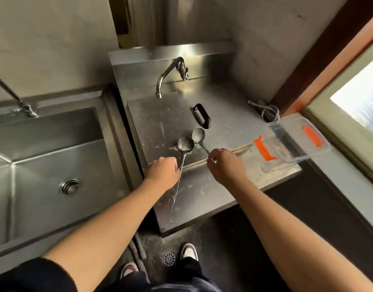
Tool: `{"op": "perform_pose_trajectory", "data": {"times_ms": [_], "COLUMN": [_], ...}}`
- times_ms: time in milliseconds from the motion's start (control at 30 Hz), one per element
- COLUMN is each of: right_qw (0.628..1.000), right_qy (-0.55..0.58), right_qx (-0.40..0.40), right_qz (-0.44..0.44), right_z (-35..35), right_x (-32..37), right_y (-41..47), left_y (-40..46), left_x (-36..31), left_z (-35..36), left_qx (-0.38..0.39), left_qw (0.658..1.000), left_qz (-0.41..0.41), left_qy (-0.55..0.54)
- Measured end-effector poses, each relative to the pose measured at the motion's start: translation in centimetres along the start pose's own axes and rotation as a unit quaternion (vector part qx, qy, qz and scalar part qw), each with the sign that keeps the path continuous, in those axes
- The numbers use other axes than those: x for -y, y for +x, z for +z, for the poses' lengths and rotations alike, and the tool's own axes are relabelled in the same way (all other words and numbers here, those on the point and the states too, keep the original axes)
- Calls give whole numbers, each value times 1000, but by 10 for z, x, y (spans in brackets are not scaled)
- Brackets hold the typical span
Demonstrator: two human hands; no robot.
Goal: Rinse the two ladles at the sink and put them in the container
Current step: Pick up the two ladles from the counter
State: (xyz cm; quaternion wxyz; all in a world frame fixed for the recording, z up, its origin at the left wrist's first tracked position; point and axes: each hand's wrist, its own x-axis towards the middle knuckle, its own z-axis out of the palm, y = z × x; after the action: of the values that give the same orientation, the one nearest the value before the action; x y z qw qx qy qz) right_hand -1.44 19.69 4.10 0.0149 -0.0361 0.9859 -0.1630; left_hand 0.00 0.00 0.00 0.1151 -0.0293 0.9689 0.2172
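Two metal ladles lie side by side over the steel counter lid (158,121). My left hand (163,172) grips the handle of the left ladle (185,143), whose handle tail sticks out below my fist. My right hand (222,163) pinches the handle of the right ladle (198,134). Both bowls face up and almost touch. The clear plastic container (295,142) with orange clips sits at the counter's right edge. The large steel sink (46,165) is to the left, its basin dry.
A curved tap (167,74) rises from the backsplash above the lid. A black handle (201,115) sits on the lid. A second tap (14,98) stands over the sink. A window ledge runs at the right. My shoes and a floor drain (168,259) show below.
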Motion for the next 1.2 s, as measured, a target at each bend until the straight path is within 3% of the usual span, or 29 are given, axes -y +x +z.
{"op": "perform_pose_trajectory", "data": {"times_ms": [333,567,800,1200], "right_qw": [996,992,984,978], "right_qy": [13,-4,32,43], "right_qx": [80,103,111,163], "right_qz": [43,76,133,120], "right_z": [43,55,52,43], "right_x": [-28,-27,-25,-20], "right_y": [71,82,88,104], "left_y": [20,22,18,-2], "left_x": [-16,-12,-5,-4], "left_z": [42,52,47,17], "left_qx": [-25,-38,-31,-59], "left_qw": [994,987,981,955], "left_qz": [-93,-113,-133,-181], "left_qy": [-41,-109,-135,-226]}}
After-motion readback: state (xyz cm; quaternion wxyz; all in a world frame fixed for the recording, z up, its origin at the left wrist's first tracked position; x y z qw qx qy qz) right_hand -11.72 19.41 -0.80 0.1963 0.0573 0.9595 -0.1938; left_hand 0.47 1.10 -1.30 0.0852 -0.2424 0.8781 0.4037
